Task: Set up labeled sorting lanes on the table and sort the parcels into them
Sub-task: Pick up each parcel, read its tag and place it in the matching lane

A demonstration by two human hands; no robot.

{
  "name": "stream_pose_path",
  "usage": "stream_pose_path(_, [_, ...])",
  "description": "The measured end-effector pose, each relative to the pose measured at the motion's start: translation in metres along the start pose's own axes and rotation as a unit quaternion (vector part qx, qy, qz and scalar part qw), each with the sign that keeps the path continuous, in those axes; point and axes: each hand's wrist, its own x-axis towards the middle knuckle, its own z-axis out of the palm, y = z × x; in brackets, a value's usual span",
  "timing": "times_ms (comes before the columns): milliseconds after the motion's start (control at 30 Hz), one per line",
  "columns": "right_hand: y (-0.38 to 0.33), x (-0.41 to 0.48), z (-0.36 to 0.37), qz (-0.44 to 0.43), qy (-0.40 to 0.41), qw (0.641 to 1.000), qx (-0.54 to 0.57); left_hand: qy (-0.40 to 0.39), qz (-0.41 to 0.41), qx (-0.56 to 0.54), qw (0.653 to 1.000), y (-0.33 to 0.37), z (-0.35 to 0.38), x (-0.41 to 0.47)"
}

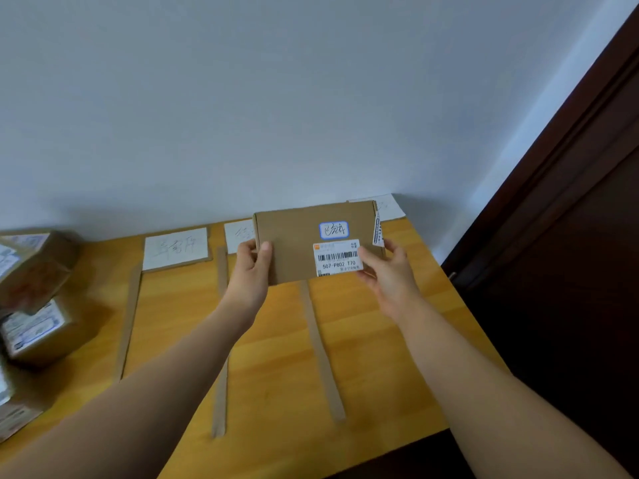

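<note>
A flat brown cardboard parcel [297, 247] with a blue-framed handwritten sticker and a white barcode label is held up over the far part of the wooden table [276, 357]. My left hand [250, 271] grips its left edge, thumb on top. My right hand [387, 274] pinches its right lower corner by the barcode label. Three cardboard strips [320, 354] lie on the table as lane dividers. White handwritten lane labels sit at the far edge: one at the left [176, 248], one in the middle [238, 235] partly hidden by the parcel, one at the right [387, 205].
Several brown parcels with shipping labels are stacked at the table's left edge [31, 299]. A pale wall stands right behind the table. A dark wooden door [570, 236] borders the table on the right.
</note>
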Motion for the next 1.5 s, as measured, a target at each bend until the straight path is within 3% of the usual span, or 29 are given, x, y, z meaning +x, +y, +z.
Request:
stream_pose_path(133, [-0.001,0.025,-0.023,0.014,0.019,1.000,0.009,-0.030,-0.029,0.065,0.997,-0.007,0.023,0.025])
stream_pose_path(333, [-0.001,0.063,-0.061,0.054,0.068,0.993,-0.075,-0.074,-0.084,0.120,0.987,-0.019,0.069,0.046])
stream_pose_path(467, [-0.022,0.105,-0.099,0.053,0.074,0.990,-0.105,-0.116,-0.077,0.199,0.970,-0.022,0.115,0.066])
stream_pose_path(600, [-0.046,0.146,-0.144,0.044,0.106,0.984,-0.134,-0.139,-0.022,0.369,0.919,-0.027,0.164,0.087])
stream_pose_path(733, [-0.050,0.182,-0.183,0.041,0.148,0.971,-0.183,-0.182,0.032,0.551,0.814,-0.039,0.205,0.095])
stream_pose_path(800, [-0.046,0.197,-0.195,0.047,0.161,0.967,-0.193,-0.207,0.030,0.593,0.777,-0.048,0.219,0.097])
stream_pose_path(933, [-0.031,0.228,-0.204,0.077,0.162,0.960,-0.215,-0.230,0.021,0.623,0.747,-0.065,0.239,0.108])
stream_pose_path(1033, [-0.014,0.248,-0.205,0.087,0.152,0.920,-0.351,-0.225,0.029,0.648,0.727,-0.073,0.246,0.121])
stream_pose_path(1133, [-0.005,0.249,-0.199,0.029,0.099,0.827,-0.552,-0.234,0.026,0.664,0.710,-0.076,0.250,0.133])
stream_pose_path(1233, [0.004,0.244,-0.194,-0.030,-0.019,0.720,-0.694,-0.235,0.025,0.673,0.701,-0.078,0.254,0.142])
stream_pose_path(1267, [0.006,0.243,-0.193,-0.021,-0.035,0.706,-0.707,-0.235,0.026,0.677,0.697,-0.079,0.255,0.145])
stream_pose_path(1500, [0.004,0.262,-0.180,-0.025,-0.017,0.723,-0.690,-0.240,0.019,0.688,0.685,-0.086,0.259,0.157])
